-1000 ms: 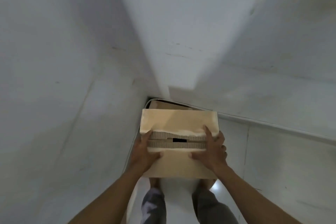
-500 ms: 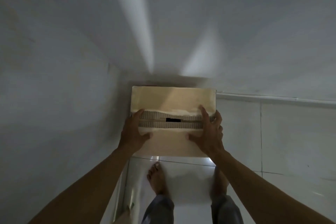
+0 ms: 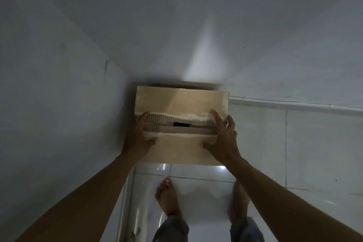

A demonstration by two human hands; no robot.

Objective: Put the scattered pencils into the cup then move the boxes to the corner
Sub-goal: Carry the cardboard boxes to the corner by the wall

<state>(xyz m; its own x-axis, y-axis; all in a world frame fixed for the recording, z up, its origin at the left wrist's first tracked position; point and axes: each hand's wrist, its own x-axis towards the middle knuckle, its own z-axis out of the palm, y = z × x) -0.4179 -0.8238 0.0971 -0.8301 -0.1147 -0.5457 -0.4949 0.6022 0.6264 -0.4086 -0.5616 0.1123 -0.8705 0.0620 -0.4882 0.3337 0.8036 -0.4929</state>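
- The floor (image 3: pixel 314 153) is glossy white tile with thin dark grout lines, and meets two pale walls (image 3: pixel 59 84) in a corner.
- A cardboard box (image 3: pixel 182 102) sits in that corner. Its underside is hidden, so contact with the tile cannot be told.
- A bare left foot (image 3: pixel 167 196) stands flat on the tile, on the near side of the box, below its left half.
- A right foot (image 3: pixel 238 202), blurred, stands below the box's right half.
- A white strip (image 3: pixel 294 102) runs along the wall base to the right of the box.

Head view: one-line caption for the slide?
Left hand and right hand hold a tan cardboard box with torn top in a white-walled corner.
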